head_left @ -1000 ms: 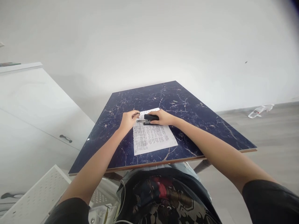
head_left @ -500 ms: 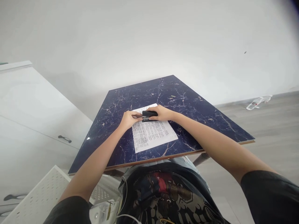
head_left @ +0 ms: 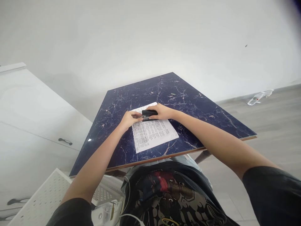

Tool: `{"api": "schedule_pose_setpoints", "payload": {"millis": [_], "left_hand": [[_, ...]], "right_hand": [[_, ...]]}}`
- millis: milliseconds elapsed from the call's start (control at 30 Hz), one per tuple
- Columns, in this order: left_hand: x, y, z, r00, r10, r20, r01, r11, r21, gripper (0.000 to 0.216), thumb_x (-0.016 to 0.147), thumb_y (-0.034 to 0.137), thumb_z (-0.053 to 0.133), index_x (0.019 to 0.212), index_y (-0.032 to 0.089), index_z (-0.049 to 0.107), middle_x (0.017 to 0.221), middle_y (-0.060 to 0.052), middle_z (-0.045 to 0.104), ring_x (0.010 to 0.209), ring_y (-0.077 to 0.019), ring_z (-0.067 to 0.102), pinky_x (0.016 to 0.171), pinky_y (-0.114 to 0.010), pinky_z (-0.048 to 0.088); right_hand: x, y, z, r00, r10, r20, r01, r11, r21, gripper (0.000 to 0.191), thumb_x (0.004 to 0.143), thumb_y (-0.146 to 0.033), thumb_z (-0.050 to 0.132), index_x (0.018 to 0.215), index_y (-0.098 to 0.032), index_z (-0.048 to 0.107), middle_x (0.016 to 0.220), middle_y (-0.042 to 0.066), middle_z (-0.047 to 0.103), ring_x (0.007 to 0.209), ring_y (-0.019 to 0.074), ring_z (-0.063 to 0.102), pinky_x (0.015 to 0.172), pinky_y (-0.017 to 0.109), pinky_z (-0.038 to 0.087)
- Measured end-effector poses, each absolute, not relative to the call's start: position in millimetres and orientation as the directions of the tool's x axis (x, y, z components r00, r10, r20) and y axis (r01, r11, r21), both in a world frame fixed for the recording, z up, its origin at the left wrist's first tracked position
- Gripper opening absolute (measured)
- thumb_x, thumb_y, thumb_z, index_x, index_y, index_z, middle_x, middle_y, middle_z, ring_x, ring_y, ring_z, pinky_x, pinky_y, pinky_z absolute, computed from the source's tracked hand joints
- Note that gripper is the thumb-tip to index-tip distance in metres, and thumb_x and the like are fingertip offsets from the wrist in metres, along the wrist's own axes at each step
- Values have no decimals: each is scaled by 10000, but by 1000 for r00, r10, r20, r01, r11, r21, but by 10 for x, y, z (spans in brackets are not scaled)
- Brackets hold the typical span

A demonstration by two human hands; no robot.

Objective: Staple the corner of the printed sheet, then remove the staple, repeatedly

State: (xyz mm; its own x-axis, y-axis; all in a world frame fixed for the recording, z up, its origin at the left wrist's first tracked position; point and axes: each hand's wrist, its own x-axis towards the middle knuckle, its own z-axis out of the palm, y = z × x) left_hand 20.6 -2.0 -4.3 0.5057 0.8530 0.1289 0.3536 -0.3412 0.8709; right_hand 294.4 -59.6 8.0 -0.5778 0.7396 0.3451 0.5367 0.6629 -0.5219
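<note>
A printed sheet of paper (head_left: 152, 133) lies on a dark blue marbled tabletop (head_left: 188, 103). A black stapler (head_left: 149, 114) sits over the sheet's far edge. My right hand (head_left: 162, 112) is closed around the stapler from the right. My left hand (head_left: 129, 119) has its fingertips pinched at the stapler's left end, beside the paper's left far corner.
A white cabinet (head_left: 35, 125) with a dark handle stands to the left. A white perforated panel (head_left: 47, 194) lies low at the left, near my lap. An empty plastic bottle (head_left: 257, 97) lies on the grey floor at the right. A small object (head_left: 172, 94) rests further back on the table.
The stapler, open with its rail showing a second ago, is now closed. My left hand has moved in against its left end. The view has shifted slightly.
</note>
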Motion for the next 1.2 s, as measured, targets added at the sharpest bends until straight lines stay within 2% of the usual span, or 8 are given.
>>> {"api": "schedule_pose_setpoints", "payload": {"millis": [300,533,767,1200], "left_hand": [[216,-36,-27,477,861,177,318,-357,879,494,598,464,1009,963,170,855,950,-119,829,869,-260,768,856,-419,615],[211,-31,6,522,835,175,349,-396,849,428,614,440,995,922,175,862,944,-113,832,894,-282,768,884,-432,608],[186,-3,-12,541,828,146,391,-401,828,422,633,426,979,967,193,868,1020,-128,834,966,-307,768,916,-455,600],[182,3,15,589,797,135,424,-447,788,375,703,442,938,984,205,864,1021,-127,832,981,-316,771,930,-470,593]], "right_hand": [[2931,-615,103,-579,743,336,538,657,-527,404,969,-383,718,1301,-154,691,1080,93,780,853,206,687,753,335,478],[2937,-608,99,-584,740,335,535,660,-527,397,979,-390,711,1299,-157,689,1084,91,775,846,198,676,742,330,462],[2930,-615,109,-581,747,323,538,650,-536,381,980,-395,704,1284,-164,689,1051,88,768,806,192,654,717,328,443],[2942,-610,100,-584,752,307,546,643,-537,378,989,-391,695,1294,-168,679,1029,80,760,785,182,640,704,322,432]]}}
